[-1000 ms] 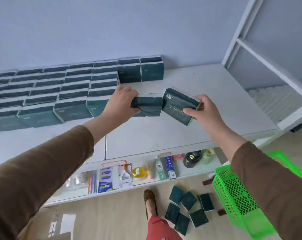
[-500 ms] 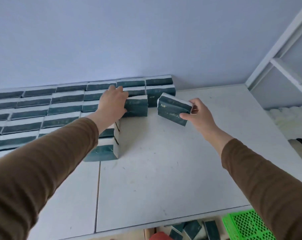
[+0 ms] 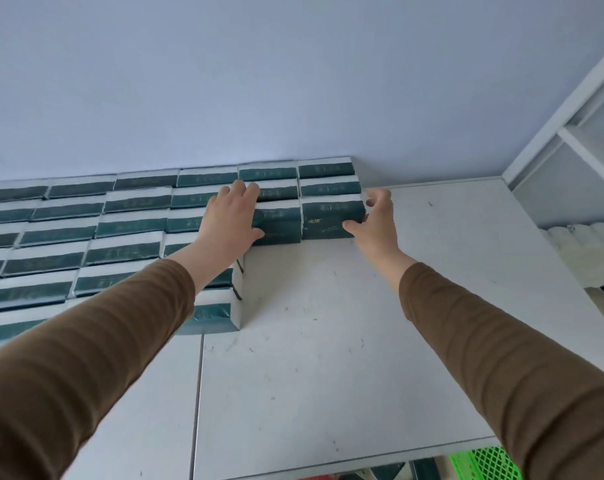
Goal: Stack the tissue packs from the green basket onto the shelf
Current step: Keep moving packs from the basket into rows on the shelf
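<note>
both packs now set on shelf; left hand flat on pack, right hand pinching pack; basket cut off.

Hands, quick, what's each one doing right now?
Left hand: fingers fairly straight, resting flat on a tissue pack, thumb on its front.
Right hand: fingers curled round the end pack, gripping it.

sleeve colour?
Brown, both sleeves; head view, the only one.
</note>
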`<state>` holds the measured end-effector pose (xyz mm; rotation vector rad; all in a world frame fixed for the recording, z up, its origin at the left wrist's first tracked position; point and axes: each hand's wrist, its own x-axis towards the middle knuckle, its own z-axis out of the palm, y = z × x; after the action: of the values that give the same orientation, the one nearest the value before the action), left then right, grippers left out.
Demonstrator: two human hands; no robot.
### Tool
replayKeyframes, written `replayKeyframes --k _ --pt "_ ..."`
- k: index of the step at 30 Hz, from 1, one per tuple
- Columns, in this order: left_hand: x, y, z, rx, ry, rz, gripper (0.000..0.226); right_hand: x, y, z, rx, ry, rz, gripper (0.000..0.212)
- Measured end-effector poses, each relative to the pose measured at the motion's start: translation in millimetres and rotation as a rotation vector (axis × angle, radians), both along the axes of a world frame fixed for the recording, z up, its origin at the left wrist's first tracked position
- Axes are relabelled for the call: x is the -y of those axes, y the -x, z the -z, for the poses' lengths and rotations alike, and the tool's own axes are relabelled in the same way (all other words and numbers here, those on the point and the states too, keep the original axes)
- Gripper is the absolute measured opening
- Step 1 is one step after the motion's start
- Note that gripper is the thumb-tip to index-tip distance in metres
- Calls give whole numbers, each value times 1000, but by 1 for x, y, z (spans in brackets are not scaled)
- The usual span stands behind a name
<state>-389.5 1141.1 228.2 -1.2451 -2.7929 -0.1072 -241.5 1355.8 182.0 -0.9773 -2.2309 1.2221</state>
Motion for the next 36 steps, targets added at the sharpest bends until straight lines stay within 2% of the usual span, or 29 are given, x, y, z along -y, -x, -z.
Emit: replayKeyframes --k 3,9,17,20,27,32,36 --pt "13 -20 -4 6 -70 13 58 13 -20 -4 14 -15 24 66" --pt "56 -90 -10 -8 -109 43 46 69 -96 -18 45 -98 -38 51" --pt "150 -256 16 -14 -248 174 41 198 -269 -11 -45 -105 -33 35" --pt "176 -318 32 0 -287 224 38 235 -337 6 -18 -111 -27 31" --pt "186 -429 93 86 -306 336 35 243 -451 71 155 -44 36 26" --pt "178 -489 176 252 -123 306 36 233 -505 154 313 81 69 24" --pt "173 -532 266 420 23 227 36 233 -547 243 415 286 68 25"
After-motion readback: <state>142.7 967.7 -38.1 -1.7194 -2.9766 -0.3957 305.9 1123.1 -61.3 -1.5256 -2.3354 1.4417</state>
